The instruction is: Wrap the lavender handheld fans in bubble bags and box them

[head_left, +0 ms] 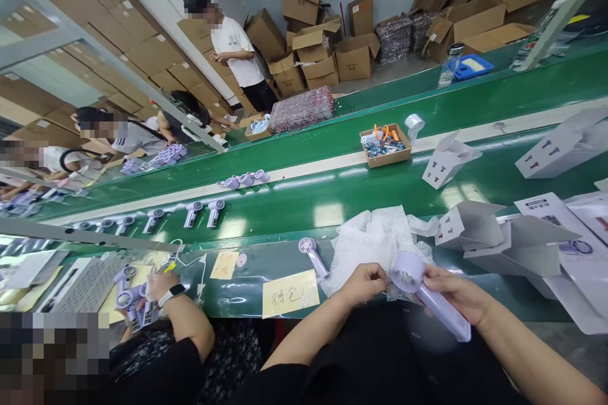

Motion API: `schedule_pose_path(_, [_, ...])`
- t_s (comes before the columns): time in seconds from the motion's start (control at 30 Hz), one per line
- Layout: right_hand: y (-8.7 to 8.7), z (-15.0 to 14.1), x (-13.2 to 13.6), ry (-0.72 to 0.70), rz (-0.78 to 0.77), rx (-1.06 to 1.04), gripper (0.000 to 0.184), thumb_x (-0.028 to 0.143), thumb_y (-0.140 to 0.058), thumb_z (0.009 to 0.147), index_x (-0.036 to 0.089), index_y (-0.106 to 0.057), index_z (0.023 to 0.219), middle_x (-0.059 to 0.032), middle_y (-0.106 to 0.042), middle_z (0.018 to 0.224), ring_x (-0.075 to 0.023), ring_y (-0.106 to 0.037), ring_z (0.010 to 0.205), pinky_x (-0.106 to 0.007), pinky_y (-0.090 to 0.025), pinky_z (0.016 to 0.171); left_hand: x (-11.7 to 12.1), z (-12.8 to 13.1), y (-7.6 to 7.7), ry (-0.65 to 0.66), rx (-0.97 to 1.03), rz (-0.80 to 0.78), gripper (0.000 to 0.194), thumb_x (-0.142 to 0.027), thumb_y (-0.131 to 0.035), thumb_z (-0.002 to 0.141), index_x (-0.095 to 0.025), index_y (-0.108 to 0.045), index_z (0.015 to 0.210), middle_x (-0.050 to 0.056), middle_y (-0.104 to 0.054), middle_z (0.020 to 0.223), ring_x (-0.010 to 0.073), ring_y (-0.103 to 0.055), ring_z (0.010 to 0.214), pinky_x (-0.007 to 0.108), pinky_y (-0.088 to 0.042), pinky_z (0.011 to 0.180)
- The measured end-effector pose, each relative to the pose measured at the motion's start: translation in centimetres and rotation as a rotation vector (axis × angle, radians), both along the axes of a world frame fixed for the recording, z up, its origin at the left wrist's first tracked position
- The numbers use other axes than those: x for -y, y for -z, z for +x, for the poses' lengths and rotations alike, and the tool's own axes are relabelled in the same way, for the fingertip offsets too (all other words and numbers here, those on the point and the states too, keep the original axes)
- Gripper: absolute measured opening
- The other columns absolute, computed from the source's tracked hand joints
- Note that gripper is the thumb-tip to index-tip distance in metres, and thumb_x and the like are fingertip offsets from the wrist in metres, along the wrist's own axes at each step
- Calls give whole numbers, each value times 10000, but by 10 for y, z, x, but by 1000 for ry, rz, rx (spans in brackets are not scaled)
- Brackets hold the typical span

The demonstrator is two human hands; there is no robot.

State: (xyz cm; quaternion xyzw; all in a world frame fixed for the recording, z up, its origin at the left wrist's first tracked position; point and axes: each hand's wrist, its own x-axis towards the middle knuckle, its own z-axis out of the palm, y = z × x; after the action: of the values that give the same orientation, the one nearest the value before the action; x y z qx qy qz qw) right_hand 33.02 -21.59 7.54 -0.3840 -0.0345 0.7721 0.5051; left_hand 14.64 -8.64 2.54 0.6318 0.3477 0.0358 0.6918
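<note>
While the right hand is wrapped around a lilac handheld fan at the near edge of the table, the left hand curls half-closed beside it, gripping what, if anything, I cannot tell.

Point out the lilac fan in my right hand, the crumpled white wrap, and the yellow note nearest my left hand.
Lilac fan [441, 309]: head view, on its handle.
White wrap [368, 243]: head view, crumpled middle.
Yellow note [291, 295]: head view, its handwritten middle.
</note>
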Motion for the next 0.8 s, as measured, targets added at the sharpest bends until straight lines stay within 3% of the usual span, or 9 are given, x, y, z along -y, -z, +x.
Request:
schedule_pose_path(0.1, [6,-5,-10,-31,-6,-67,219,222,-673,709,168,-619,914,-30,-655,714,-166,-640,662,-260,-537,542,6,1,-18,-200,149,-266,211,-249,-696,567,-142,-519,608,-31,-518,562,82,-465,523,229,-396,574])
schedule_pose_path(0.17, [9,-7,-12,-60,36,-99,213,228,-670,718,162,-618,913,-41,-668,720,-155,-638,634,-259,-536,558,13,2,-30,-301,238,-498,282,-271,-743,575,-147,-553,744,-6,-576,662,117,-540,577,282,-448,626])
schedule_pose_path(0.23, [11,-8,-11,-58,81,-101,220,237,-671,728,169,-614,929,-47,-679,751,-148,-640,631,-265,-537,589,21,5,-41,-310,322,-663,377,-322,-743,627,-162,-563,917,45,-627,822,181,-612,703,364,-477,709])
schedule_pose_path(0.3, [10,-8,-10,-36,94,-71,226,240,-674,736,182,-611,946,-42,-682,788,-142,-643,647,-265,-536,622,27,7,-45,-312,385,-701,433,-363,-741,653,-148,-569,987,84,-637,896,211,-628,775,390,-468,761])
schedule_pose_path(0.4, [7,-1,-6,-11,96,-16,287,229,-691,725,216,-604,999,-36,-676,835,-163,-649,729,-287,-537,661,25,10,-45,-434,341,-573,380,-375,-773,600,-119,-601,822,54,-619,751,167,-591,654,331,-455,692])
schedule_pose_path(0.5, [3,10,0,82,100,21,317,251,-723,686,244,-616,984,-31,-665,842,-202,-645,811,-318,-540,679,13,14,-49,-506,166,-207,254,-353,-718,628,-131,-599,661,-7,-535,587,116,-481,555,268,-400,600])
schedule_pose_path(0.63, [-11,17,4,-4,173,62,487,248,-769,611,254,-605,1070,-47,-660,954,-208,-632,784,-322,-525,648,2,19,-66,-245,46,418,143,-245,-588,717,-156,-634,616,-11,-506,588,126,-460,636,246,-353,617])
schedule_pose_path(0.73, [-21,13,1,-104,203,164,618,245,-767,618,245,-550,1196,-69,-631,1081,-210,-615,856,-312,-510,676,3,22,-69,-25,99,391,153,-221,-573,705,-146,-608,576,-16,-481,571,112,-445,597,239,-340,590])
schedule_pose_path(0.8, [-22,11,0,-127,198,234,564,302,-740,662,209,-560,1188,-77,-639,1034,-203,-610,836,-303,-500,665,3,23,-66,-66,68,200,147,-259,-580,707,-135,-621,640,-17,-490,573,103,-431,549,236,-344,554])
